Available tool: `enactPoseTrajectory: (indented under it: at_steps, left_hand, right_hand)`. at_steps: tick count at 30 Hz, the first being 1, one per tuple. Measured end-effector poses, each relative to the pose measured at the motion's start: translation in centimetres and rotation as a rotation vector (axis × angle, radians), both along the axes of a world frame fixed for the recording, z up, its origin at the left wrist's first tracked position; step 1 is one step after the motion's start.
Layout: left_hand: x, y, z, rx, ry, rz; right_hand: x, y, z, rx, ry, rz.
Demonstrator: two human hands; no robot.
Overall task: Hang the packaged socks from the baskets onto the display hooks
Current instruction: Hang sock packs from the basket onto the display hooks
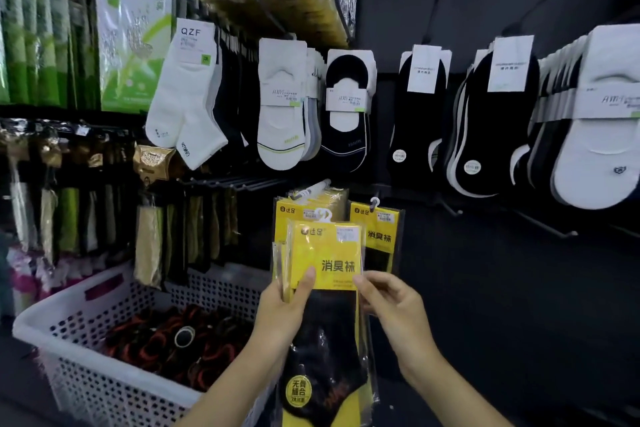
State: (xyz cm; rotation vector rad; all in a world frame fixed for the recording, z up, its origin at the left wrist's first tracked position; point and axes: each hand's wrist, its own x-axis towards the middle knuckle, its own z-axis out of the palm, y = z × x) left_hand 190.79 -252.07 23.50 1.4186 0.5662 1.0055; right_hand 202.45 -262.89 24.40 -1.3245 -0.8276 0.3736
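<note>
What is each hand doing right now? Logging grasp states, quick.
Left hand: closed on the stack of yellow sock packs.
Right hand: pinching the front pack's right edge.

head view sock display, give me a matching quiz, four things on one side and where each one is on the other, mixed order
Things:
1. yellow sock pack
2. white basket
3. white QZF socks
4. lone yellow pack

Places:
A. hanging upper left on the display
B. held in both hands
C. lower left, holding dark socks
D. on a hook behind the held pack, to its right

Pairs: 1-B, 2-C, 3-A, 4-D
</note>
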Motion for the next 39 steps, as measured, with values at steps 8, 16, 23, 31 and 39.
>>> enactPoseTrajectory:
  at_steps: [8, 16, 23, 31, 39]
  left_hand:
    - [1.0, -0.7, -0.6, 0.048, 0.004, -0.027]
    - [-0.1, 2.2, -0.3, 0.097, -0.003, 0.132]
    - [-1.6, 4.7, -0.2, 0.127, -0.017, 0.244]
    - [-2.8, 5.6, 0.6, 0.137, -0.039, 0.215]
    - [-2.4, 4.3, 0.1, 0.103, -0.065, 0.124]
  right_hand:
    - [0.9, -0.4, -0.8, 0.008, 0.125, 0.051]
    - [3.8, -0.4, 0.3, 0.067, 0.105, -0.098]
    - [6.1, 1.8, 2.3, 0.015, 0.000, -0.140]
    - [8.6, 5.5, 0.8, -0.105, 0.188, -0.343]
    - [9.5, 5.4, -1.8, -0.194, 0.307, -0.462]
